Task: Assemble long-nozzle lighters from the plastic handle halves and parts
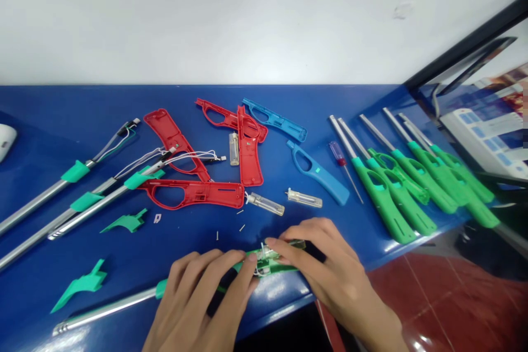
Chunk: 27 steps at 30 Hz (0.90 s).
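At the table's front edge lies an opened green gas lighter (266,265), its inner parts and thin wires showing and its metal tube (115,308) pointing left. My left hand (206,291) is closed over the handle, thumb pressing near the wires. From the other side my right hand (330,264) pinches a clear fuel tank (297,243) at the handle, thumb and fingertips close to its valve end. Fingers of both hands hide much of the handle. Small screws (242,227) and two more fuel tanks, one a clear tank (266,204), lie just beyond.
Red handle halves (198,193) and blue handle halves (317,173) lie at the middle. Metal tubes with wires (93,198) and green triggers (84,284) are on the left. To the right are a screwdriver (338,153) and several green lighters (383,198). A wall (247,27) stands behind.
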{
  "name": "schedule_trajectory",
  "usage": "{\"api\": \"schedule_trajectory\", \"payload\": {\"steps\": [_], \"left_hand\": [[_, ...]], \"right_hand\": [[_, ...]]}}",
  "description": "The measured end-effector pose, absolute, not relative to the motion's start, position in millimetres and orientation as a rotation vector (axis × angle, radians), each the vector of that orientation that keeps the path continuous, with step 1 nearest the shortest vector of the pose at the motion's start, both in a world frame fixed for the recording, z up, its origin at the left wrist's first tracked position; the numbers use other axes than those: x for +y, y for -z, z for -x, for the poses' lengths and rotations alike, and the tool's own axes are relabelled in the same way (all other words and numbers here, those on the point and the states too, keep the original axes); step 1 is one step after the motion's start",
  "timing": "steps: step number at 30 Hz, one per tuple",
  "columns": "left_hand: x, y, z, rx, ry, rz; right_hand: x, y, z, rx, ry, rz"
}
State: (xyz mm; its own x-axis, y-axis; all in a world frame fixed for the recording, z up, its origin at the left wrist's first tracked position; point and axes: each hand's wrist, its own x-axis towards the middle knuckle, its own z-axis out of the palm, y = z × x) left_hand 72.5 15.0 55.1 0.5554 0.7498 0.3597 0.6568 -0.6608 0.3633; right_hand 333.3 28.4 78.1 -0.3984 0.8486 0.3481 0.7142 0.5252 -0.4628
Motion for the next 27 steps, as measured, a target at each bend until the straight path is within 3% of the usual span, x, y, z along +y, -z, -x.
{"api": "schedule_trajectory", "payload": {"steps": [27], "left_hand": [[13.3, -51.4, -67.8, 1.153, -0.668, -2.628]], "right_hand": [[32.7, -85.3, -329.0, -2.211, -0.346, 1.222]]}}
